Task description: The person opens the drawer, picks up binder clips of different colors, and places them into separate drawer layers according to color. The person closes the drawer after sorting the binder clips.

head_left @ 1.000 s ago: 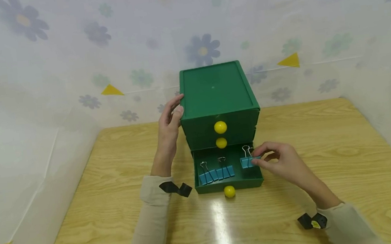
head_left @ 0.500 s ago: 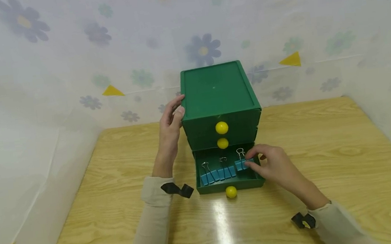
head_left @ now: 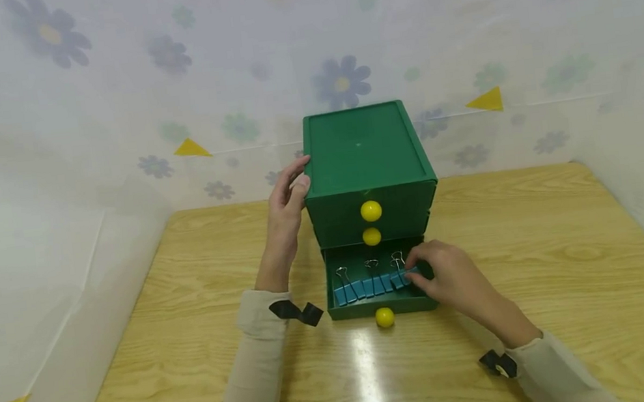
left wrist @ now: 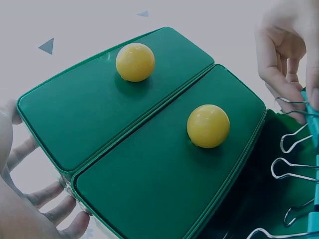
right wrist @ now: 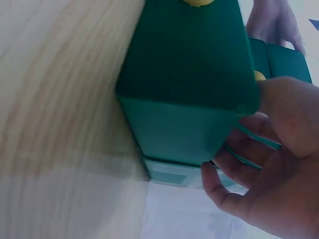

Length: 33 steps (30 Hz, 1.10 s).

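A green cabinet (head_left: 363,147) with yellow ball knobs stands on the table, its bottom drawer (head_left: 360,311) pulled out. My left hand (head_left: 285,215) rests along the cabinet's left side, fingers extended against it. Inside the drawer, my right hand (head_left: 456,278) pinches a blue binder clip (head_left: 398,281) between thumb and index finger. To its left, two more blue binder clips, a left one (head_left: 348,293) and a middle one (head_left: 377,285), sit in a row with wire handles up. In the right wrist view the drawer wall (right wrist: 174,129) hides the held clip.
The two upper drawers, with an upper knob (head_left: 371,211) and a lower knob (head_left: 371,236), are pushed in. A wooden table (head_left: 192,306) spreads around the cabinet. White flowered sheeting (head_left: 261,70) hangs at the back and sides.
My right hand has moved left and down into the drawer with its binder clip, bringing it beside the other two. The left hand keeps its place on the cabinet.
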### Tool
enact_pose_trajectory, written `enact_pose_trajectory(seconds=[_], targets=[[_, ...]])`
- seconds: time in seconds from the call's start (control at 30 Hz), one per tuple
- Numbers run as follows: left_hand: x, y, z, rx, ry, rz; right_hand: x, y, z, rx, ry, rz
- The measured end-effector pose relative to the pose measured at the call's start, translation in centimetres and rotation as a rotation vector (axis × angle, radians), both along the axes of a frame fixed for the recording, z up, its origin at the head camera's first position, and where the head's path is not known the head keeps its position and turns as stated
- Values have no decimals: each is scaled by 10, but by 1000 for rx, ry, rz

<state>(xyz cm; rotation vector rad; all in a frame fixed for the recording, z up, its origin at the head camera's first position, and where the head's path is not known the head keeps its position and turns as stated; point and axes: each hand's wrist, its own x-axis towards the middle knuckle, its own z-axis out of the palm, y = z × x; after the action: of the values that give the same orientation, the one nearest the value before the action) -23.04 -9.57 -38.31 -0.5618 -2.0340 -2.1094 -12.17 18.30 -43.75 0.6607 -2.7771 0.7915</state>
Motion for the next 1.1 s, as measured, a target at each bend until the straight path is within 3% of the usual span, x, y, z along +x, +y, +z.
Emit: enact_pose_trajectory(seconds=[0.3, 0.6, 0.87, 1.1], targets=[[-1, 0, 2, -10, 5, 3, 1, -2, 6, 56, -120, 87], [0, -1, 0, -2, 1, 3, -8, -10, -3, 47, -134, 62], [0, -1, 2, -4, 5, 6, -17, -14, -10, 31, -94, 23], [0, 1, 3, -2, -1, 10, -19, -16, -18, -25, 10, -5]])
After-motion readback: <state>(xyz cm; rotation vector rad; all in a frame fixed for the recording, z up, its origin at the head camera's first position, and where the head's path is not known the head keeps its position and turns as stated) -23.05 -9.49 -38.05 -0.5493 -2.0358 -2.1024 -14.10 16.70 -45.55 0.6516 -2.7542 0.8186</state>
